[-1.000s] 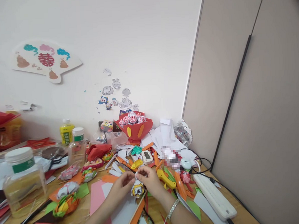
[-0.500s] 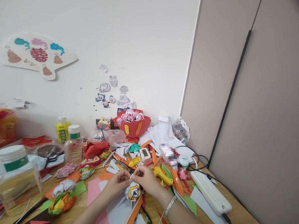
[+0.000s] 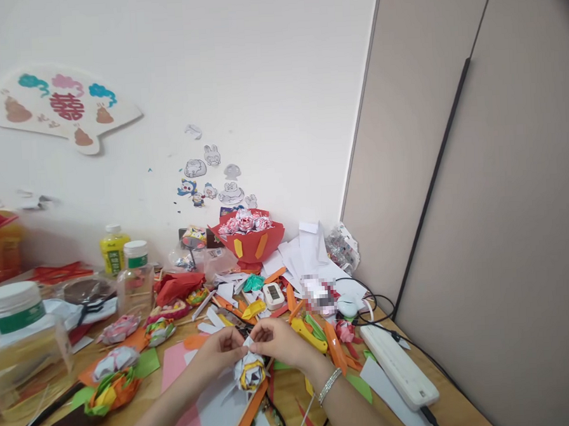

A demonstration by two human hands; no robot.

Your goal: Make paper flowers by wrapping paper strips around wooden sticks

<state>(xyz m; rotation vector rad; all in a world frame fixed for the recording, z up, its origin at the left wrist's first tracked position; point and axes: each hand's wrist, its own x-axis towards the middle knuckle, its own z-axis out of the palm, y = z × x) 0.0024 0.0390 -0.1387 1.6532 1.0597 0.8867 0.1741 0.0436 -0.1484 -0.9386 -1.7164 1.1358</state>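
Observation:
A white and yellow paper flower is held between both hands, low in the middle of the head view. My left hand pinches its upper left edge. With thumb and finger together, my right hand grips the white paper at the flower's top. The fingertips of both hands nearly meet there. Beneath the flower lie white and pink sheets and an orange strip.
Jars and several paper flowers lie at the left. A red bouquet stands at the back, near a white timer. Right of my hands are a yellow glue gun and a white power strip.
The whole view has shifted slightly, so things appear a little further left. Both hands still hold the flower, which has tilted slightly, and the fingers have moved a little on its top edge.

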